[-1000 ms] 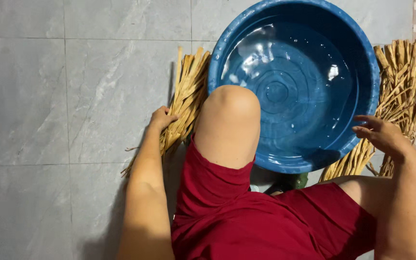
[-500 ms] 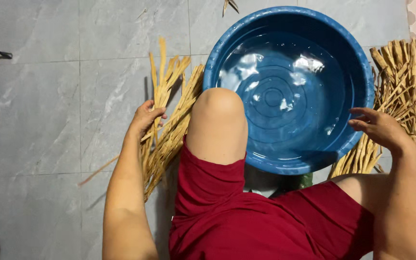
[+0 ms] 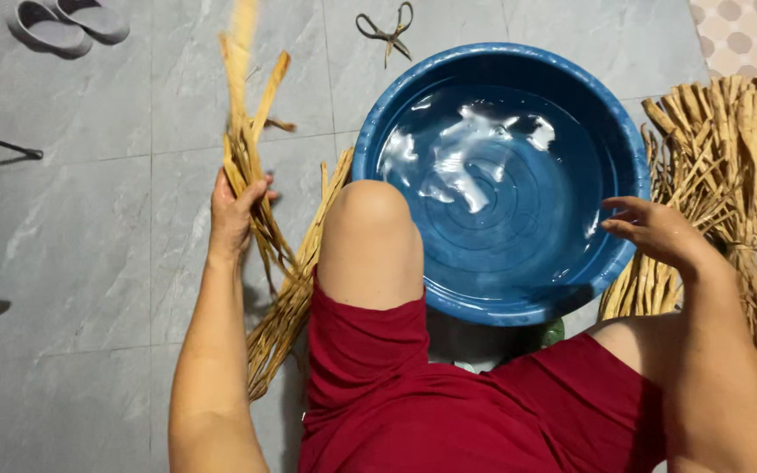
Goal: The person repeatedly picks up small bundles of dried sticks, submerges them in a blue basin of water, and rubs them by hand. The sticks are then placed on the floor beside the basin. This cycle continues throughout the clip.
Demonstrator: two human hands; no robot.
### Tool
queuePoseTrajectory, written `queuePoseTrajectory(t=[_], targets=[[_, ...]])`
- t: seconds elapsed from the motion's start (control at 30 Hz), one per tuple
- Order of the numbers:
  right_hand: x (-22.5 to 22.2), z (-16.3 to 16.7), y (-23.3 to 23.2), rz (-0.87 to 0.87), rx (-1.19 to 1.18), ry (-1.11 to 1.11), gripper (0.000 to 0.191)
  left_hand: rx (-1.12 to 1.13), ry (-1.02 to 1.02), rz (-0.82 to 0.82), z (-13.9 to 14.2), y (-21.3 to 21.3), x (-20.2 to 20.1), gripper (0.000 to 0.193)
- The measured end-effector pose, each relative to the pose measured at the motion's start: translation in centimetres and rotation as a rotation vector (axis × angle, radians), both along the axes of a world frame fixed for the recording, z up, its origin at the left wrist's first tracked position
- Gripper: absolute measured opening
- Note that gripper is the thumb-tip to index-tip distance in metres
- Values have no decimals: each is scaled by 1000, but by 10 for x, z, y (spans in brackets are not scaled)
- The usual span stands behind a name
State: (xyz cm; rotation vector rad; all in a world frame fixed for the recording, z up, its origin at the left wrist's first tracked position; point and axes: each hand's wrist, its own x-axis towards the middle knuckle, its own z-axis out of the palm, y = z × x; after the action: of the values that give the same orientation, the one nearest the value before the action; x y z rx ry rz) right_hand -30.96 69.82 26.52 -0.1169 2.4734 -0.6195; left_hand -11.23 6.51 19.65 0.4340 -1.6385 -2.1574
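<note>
- On the grey tiled floor, left of the blue basin, the left hand grips a bunch of dried straw strips, lifted upright.
- The right hand hovers open at the basin's right rim, beside the large straw bundle.
- No straw is in the water yet; more strips lie by the knee.
- Scissors lie beyond the basin.

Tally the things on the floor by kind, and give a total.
Basin: 1
Scissors: 1
Slippers: 2
Straw bundles: 3, namely one lifted in the left hand, one lying by the knee, one beside the right hand at
Total: 7
</note>
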Motion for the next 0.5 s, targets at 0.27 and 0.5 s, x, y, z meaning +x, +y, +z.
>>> queuePoseTrajectory(t=[0.27, 0.5], targets=[[-1, -10, -29, 61, -247, 363, 75, -1331, -172, -275, 147, 101, -93, 43], [41, 8, -95, 301, -338, 949, 125, -1736, 33, -711, 180, 237, -144, 22]])
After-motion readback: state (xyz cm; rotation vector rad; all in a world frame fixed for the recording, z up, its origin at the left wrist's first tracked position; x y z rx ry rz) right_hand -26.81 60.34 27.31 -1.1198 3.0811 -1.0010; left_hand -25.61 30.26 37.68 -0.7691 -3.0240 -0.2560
